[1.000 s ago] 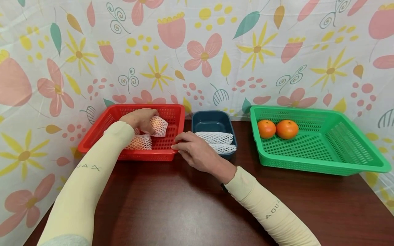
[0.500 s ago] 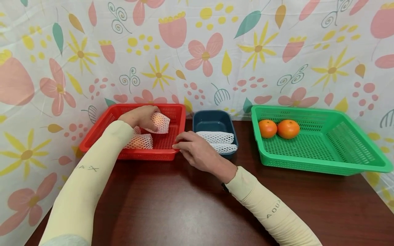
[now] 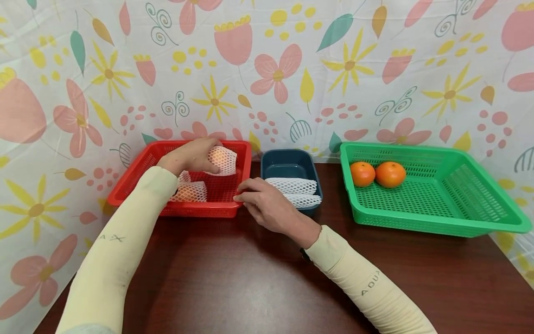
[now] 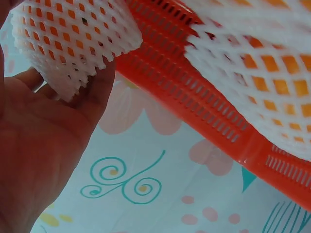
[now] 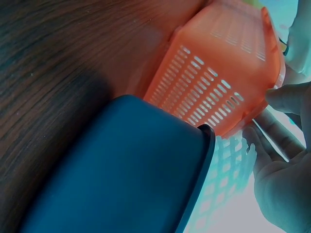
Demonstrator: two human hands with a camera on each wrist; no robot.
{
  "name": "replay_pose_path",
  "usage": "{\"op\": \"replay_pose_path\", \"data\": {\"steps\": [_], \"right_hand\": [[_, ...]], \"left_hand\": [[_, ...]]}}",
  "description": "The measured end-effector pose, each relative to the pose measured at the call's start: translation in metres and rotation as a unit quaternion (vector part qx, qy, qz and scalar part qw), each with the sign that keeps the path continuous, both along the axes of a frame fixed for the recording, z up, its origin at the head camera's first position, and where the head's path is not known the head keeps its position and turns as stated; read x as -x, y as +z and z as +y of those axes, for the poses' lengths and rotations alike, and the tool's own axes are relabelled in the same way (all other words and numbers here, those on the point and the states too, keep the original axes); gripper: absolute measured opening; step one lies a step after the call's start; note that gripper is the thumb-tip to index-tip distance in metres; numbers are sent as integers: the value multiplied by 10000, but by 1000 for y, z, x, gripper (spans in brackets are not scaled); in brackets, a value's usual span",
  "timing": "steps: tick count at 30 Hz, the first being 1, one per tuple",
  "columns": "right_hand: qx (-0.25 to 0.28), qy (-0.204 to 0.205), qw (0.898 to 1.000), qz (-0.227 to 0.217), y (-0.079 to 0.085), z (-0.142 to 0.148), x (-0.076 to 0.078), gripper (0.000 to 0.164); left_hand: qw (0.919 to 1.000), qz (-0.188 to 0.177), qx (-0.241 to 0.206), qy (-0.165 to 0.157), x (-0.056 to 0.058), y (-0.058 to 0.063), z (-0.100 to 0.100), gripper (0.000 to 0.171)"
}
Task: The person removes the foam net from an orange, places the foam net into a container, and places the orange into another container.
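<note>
My left hand (image 3: 193,157) grips an orange in a white foam net sleeve (image 3: 223,160) over the red basket (image 3: 214,211). In the left wrist view, fingers curl round the netted orange (image 4: 73,36), and the palm faces the camera. Another netted orange (image 3: 191,191) lies lower in the basket, partly behind the left forearm. My right hand (image 3: 269,204) holds the basket's right rim near its front corner. In the right wrist view, its thumb (image 5: 286,98) is at the outer side of the rim, while other fingers reach behind it.
A dark blue tub (image 3: 288,160) with white foam net sleeves (image 3: 292,186) stands right of the red basket. Further right is a green basket (image 3: 421,222) with two bare oranges (image 3: 390,175). A flowered cloth (image 3: 275,74) hangs behind the brown table (image 3: 233,278).
My left hand has lifted the netted orange a little and moved it slightly right, towards the basket's back right corner. The right hand has stayed at the rim.
</note>
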State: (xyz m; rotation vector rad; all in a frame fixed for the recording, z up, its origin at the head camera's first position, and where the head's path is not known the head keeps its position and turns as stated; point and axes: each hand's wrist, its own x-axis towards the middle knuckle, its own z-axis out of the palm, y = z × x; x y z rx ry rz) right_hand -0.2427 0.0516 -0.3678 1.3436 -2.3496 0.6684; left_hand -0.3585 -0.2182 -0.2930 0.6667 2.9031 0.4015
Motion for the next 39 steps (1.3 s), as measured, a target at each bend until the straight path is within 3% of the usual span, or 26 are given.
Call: {"op": "replay_pose_path", "data": {"steps": [7,16,26,31,39], "right_hand": [[-1,-33,10000,-49,0,0,0,29],[23,5,10000,-24,0,0,0,28],[79,58,9999,-76,-1,-1,-1,27],[82,85,9999,-39,-2,0,0,26],[102,93,9999,43,-2,0,1,25]], "left_hand": [[9986,-32,-537,25,-5,3,-1,92],[9961,28,-859,186,-11,19,-3,76],[9907,416,-1271,237,-23,31,0,75],[9855,432,-1639,117,-33,30,5,75],[9707,481,-2323,-386,-43,24,14,71]]}}
